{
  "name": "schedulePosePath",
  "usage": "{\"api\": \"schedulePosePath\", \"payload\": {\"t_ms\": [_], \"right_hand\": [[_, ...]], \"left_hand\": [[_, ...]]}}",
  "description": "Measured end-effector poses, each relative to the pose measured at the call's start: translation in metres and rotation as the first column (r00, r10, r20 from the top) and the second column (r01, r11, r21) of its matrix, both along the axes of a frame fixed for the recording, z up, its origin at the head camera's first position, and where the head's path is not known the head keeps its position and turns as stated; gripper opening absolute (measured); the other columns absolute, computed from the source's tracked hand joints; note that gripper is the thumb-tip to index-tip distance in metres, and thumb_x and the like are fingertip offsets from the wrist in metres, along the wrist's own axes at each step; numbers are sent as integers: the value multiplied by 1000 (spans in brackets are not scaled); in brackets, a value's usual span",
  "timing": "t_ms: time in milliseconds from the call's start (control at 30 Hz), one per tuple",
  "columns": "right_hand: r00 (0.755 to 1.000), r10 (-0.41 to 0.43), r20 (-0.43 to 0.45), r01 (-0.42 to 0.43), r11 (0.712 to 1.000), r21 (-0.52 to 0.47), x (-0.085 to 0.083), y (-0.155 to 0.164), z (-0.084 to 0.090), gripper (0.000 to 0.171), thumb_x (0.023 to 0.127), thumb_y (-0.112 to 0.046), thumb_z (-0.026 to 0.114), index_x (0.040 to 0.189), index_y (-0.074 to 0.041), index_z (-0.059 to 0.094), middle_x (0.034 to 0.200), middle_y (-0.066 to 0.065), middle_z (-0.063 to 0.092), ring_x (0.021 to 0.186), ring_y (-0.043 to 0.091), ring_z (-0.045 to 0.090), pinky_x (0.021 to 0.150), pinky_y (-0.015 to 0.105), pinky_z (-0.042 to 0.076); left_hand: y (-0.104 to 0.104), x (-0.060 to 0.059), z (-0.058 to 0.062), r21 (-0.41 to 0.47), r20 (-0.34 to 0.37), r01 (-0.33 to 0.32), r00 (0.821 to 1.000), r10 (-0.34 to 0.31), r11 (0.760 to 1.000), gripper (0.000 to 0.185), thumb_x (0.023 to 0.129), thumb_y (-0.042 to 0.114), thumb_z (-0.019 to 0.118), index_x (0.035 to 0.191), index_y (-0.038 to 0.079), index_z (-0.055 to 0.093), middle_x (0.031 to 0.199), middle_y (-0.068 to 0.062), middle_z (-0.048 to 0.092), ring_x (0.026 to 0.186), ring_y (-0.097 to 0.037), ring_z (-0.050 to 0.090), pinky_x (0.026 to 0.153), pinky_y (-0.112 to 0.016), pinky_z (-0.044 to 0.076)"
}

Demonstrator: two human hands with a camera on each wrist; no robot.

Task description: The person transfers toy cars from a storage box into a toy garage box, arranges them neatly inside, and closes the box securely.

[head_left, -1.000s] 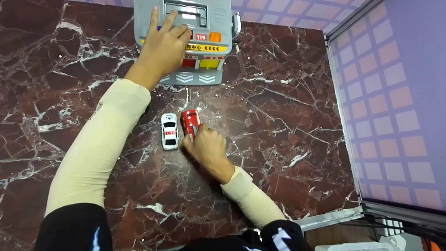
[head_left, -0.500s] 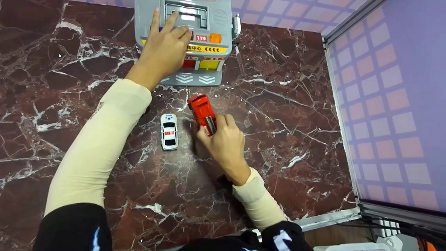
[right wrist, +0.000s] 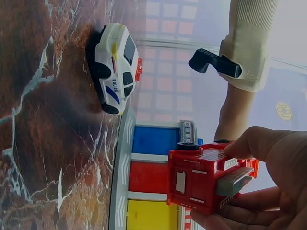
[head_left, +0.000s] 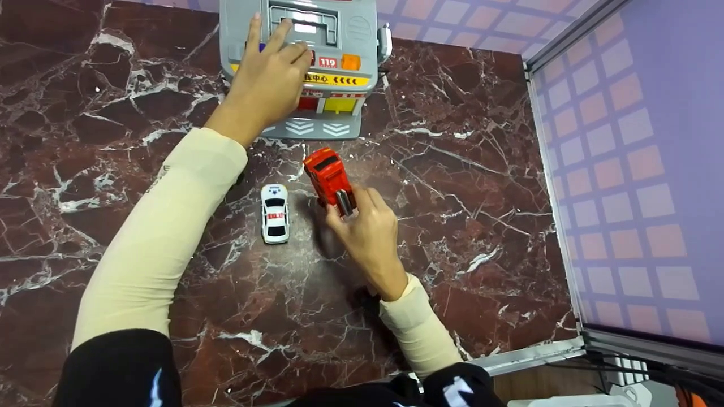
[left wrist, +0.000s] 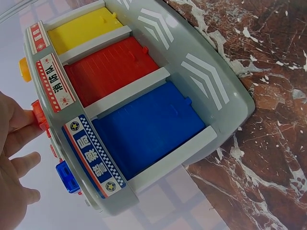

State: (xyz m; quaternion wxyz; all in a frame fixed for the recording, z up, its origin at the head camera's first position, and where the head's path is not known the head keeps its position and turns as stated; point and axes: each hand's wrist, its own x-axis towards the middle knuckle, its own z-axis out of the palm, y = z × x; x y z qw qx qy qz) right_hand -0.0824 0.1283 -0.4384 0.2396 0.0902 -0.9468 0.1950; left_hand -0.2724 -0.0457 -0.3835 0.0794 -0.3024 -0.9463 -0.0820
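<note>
My right hand [head_left: 367,234] pinches a red toy fire truck [head_left: 330,175] between thumb and fingers, lifted with its front tilted up. The truck's grey ladder part shows in the right wrist view. Left of it on the table stands a white toy police car [head_left: 275,215], untouched. My left hand [head_left: 266,76] rests on the grey roof of a toy station [head_left: 356,37] with fingers spread. One finger touches the red button [left wrist: 40,115] in the left wrist view. Along the station's front, the blue door [left wrist: 148,129], red door [left wrist: 110,69] and yellow door [left wrist: 84,31] are closed.
Dark red marbled tabletop [head_left: 464,226] lies under everything. A checkered purple panel [head_left: 628,169] in a metal frame stands at the right, with another behind the station. An orange button [head_left: 349,61] sits on the station roof. A grey ramp [head_left: 317,129] juts out in front.
The red fire truck has been lifted off the table by the right hand and moved slightly forward and right, its front tilting up. The left hand and the police car stay in place.
</note>
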Motion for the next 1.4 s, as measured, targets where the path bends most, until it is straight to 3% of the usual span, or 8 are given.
{"api": "schedulePosePath", "payload": {"t_ms": [433, 800, 967, 1167, 1400], "right_hand": [[999, -7, 43, 7, 1000, -2, -4, 0, -6, 32, 72, -24, 75, 91, -1, 65, 73, 4, 62, 55, 15, 58, 52, 25, 54], [997, -38, 72, 37, 999, 24, -7, -2, -11, 31, 71, -26, 74, 89, -1, 66, 72, 4, 62, 54, 16, 58, 50, 27, 53], [993, -54, 108, 50, 998, 42, -10, -2, -11, 30, 72, -27, 73, 88, -2, 65, 71, 4, 61, 53, 17, 57, 48, 28, 53], [978, -91, 188, 79, 994, 73, -16, -3, -12, 31, 73, -28, 73, 88, -2, 66, 71, 4, 61, 53, 19, 59, 48, 30, 54], [944, -137, 299, 101, 986, 130, -30, -7, -15, 34, 75, -33, 71, 87, -2, 67, 72, 6, 63, 56, 23, 62, 50, 34, 55]], "left_hand": [[1, 0, -1, 10, -10, -21, 1000, 21, 1000, 40, 96, 19, 40, 133, 4, 49, 137, -12, 50, 142, -30, 16, 111, -57, -10], [1, -3, 0, 30, 26, -74, 997, 73, 997, 39, 95, 18, 38, 130, 10, 54, 135, -5, 51, 143, -27, 15, 110, -58, -13], [2, -5, 2, 37, 20, -64, 998, 63, 997, 39, 94, 16, 38, 128, 8, 55, 134, -6, 53, 142, -28, 16, 110, -58, -13], [4, -4, 2, 43, 4, -47, 999, 47, 998, 38, 96, 17, 38, 126, 4, 56, 133, -9, 54, 142, -30, 18, 110, -58, -12], [4, -3, 1, 19, 38, -56, 998, 55, 998, 39, 97, 18, 36, 128, 4, 54, 135, -11, 51, 142, -31, 15, 110, -58, -13]]}}
